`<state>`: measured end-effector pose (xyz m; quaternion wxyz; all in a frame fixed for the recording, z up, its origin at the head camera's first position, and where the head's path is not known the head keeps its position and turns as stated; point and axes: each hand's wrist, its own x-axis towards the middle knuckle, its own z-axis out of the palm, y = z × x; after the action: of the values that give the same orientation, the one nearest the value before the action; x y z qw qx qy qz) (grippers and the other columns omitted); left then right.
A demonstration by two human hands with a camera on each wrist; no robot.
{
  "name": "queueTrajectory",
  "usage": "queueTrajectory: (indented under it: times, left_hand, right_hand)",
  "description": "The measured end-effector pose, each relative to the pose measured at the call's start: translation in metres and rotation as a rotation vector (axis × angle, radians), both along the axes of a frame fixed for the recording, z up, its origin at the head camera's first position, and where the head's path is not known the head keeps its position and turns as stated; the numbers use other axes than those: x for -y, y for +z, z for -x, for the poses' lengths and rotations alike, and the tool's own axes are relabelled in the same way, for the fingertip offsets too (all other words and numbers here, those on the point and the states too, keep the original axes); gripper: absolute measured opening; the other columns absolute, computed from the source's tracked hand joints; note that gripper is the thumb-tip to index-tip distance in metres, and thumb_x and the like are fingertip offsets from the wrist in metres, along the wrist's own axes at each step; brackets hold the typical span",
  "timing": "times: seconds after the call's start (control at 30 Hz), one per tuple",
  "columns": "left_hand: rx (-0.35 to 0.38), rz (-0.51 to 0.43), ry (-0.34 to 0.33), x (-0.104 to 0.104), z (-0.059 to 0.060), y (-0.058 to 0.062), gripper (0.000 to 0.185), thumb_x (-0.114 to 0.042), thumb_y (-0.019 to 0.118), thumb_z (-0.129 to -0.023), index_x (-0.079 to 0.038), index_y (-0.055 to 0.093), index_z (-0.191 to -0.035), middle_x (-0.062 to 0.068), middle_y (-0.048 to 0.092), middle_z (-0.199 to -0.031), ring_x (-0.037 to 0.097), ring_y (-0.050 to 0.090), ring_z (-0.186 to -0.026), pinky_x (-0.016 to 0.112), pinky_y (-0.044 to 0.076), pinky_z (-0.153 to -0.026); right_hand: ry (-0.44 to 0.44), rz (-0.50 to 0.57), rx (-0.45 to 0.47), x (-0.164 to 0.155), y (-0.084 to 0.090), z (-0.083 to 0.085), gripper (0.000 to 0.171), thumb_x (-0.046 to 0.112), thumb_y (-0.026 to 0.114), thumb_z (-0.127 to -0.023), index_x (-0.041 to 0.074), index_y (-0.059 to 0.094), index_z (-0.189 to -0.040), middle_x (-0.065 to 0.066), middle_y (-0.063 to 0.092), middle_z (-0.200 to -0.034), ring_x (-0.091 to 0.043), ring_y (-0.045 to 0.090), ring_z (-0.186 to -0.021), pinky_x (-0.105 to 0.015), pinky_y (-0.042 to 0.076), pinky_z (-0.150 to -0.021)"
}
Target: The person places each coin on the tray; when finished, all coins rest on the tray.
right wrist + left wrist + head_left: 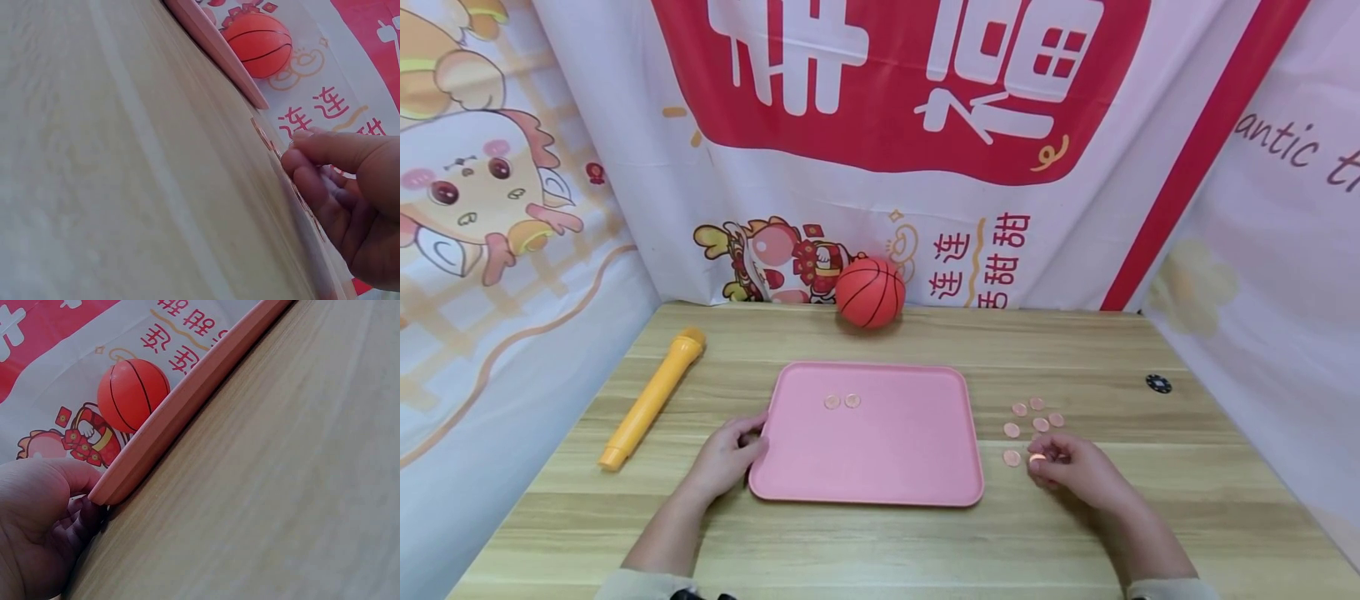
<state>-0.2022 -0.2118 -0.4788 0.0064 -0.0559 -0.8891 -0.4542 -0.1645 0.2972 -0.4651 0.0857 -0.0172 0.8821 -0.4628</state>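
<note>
A pink tray (880, 450) lies on the table, and two copper-coloured coins (852, 401) rest side by side on its upper left part. My left hand (724, 457) grips the tray's left rim; in the left wrist view the thumb and fingers (78, 475) close about the tray edge (156, 428). To the right of the tray, my right hand (1078, 468) pinches a copper-coloured coin (1037, 457) between thumb and fingers. Several more coins (1018, 410) lie loose on the wood around that hand, partly hidden by it. In the right wrist view the fingertips (300, 156) hide most of the pinched coin.
An orange-yellow toy microphone (653, 400) lies left of the tray. Behind the tray, a small red basketball (870, 292) sits against the printed cloth (895, 200) at the table's back edge. One black poker chip (1158, 383) lies at the far right. Cloth walls flank both sides.
</note>
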Motion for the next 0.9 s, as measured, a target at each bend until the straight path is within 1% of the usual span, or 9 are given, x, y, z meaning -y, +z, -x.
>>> queueTrajectory:
  times: [0.13,0.23,0.3,0.4,0.47,0.57,0.63,0.7,0.9]
  left_hand:
    - [-0.001,0.007,0.004,0.000,-0.001,0.001,0.046,-0.009,0.064,-0.091,0.006,0.055,-0.134,0.016,0.062,-0.109,0.010,0.054,-0.090,0.021,0.045,-0.080]
    - [-0.002,0.013,0.003,0.000,-0.002,0.002,0.046,-0.009,0.064,-0.091,0.006,0.055,-0.134,0.016,0.062,-0.110,0.010,0.054,-0.091,0.021,0.045,-0.081]
    - [0.000,0.005,0.002,0.000,-0.002,0.002,0.045,-0.008,0.064,-0.091,0.006,0.055,-0.134,0.016,0.062,-0.109,0.011,0.054,-0.091,0.021,0.045,-0.080]
    - [-0.001,-0.003,0.001,0.000,-0.001,0.001,0.045,-0.008,0.064,-0.092,0.007,0.055,-0.133,0.016,0.062,-0.108,0.010,0.054,-0.090,0.020,0.046,-0.079]
    - [0.000,-0.009,0.003,0.000,-0.001,0.001,0.045,-0.008,0.064,-0.091,0.006,0.055,-0.133,0.016,0.062,-0.107,0.010,0.054,-0.089,0.020,0.046,-0.078]
    - [-0.005,-0.007,0.003,-0.001,-0.001,0.000,0.045,-0.008,0.064,-0.091,0.006,0.056,-0.133,0.015,0.063,-0.107,0.009,0.054,-0.089,0.020,0.046,-0.078]
    - [-0.011,-0.008,0.001,-0.001,0.000,0.000,0.045,-0.008,0.064,-0.091,0.006,0.056,-0.133,0.016,0.063,-0.107,0.010,0.054,-0.089,0.020,0.046,-0.079]
    - [-0.016,-0.010,-0.004,-0.001,0.000,0.000,0.045,-0.007,0.063,-0.091,0.007,0.056,-0.133,0.017,0.063,-0.108,0.010,0.054,-0.090,0.020,0.046,-0.079]
    - [-0.001,-0.022,-0.002,-0.001,-0.001,0.001,0.045,-0.007,0.063,-0.091,0.007,0.055,-0.133,0.017,0.063,-0.109,0.012,0.054,-0.090,0.020,0.046,-0.078]
  right_hand:
    - [-0.023,0.074,0.002,0.011,0.005,0.005,0.032,0.019,0.072,-0.088,-0.002,0.066,-0.112,-0.008,0.065,-0.096,-0.008,0.061,-0.083,-0.020,0.053,-0.074]
    - [-0.040,0.156,0.024,0.023,0.009,0.011,0.038,0.016,0.073,-0.087,-0.004,0.063,-0.118,-0.008,0.065,-0.100,-0.008,0.061,-0.085,-0.021,0.054,-0.076]
    - [-0.041,0.217,0.048,0.032,0.012,0.016,0.043,0.011,0.073,-0.086,-0.006,0.060,-0.122,-0.007,0.065,-0.097,-0.008,0.061,-0.081,-0.022,0.055,-0.072]
    - [-0.019,0.225,0.044,0.044,0.016,0.026,0.047,0.010,0.074,-0.083,-0.005,0.058,-0.125,-0.004,0.060,-0.089,-0.009,0.056,-0.069,-0.023,0.051,-0.061]
    - [0.012,0.225,0.048,0.053,0.018,0.033,0.049,0.010,0.074,-0.083,-0.003,0.057,-0.127,-0.005,0.061,-0.089,-0.010,0.054,-0.064,-0.023,0.046,-0.054]
    - [0.050,0.231,0.040,0.066,0.020,0.044,0.051,0.010,0.073,-0.082,-0.003,0.056,-0.128,-0.008,0.062,-0.096,-0.009,0.057,-0.069,-0.022,0.049,-0.058]
    - [0.051,0.249,0.039,0.076,0.021,0.050,0.052,0.007,0.073,-0.081,-0.003,0.056,-0.129,-0.009,0.062,-0.102,-0.008,0.059,-0.077,-0.022,0.052,-0.065]
    - [0.038,0.267,0.037,0.086,0.020,0.056,0.052,0.007,0.074,-0.080,-0.002,0.057,-0.129,-0.008,0.061,-0.102,-0.008,0.060,-0.084,-0.022,0.054,-0.073]
    - [0.034,0.319,0.003,0.117,0.020,0.073,0.047,0.006,0.074,-0.081,-0.005,0.061,-0.124,-0.004,0.062,-0.093,-0.008,0.059,-0.082,-0.022,0.054,-0.073]
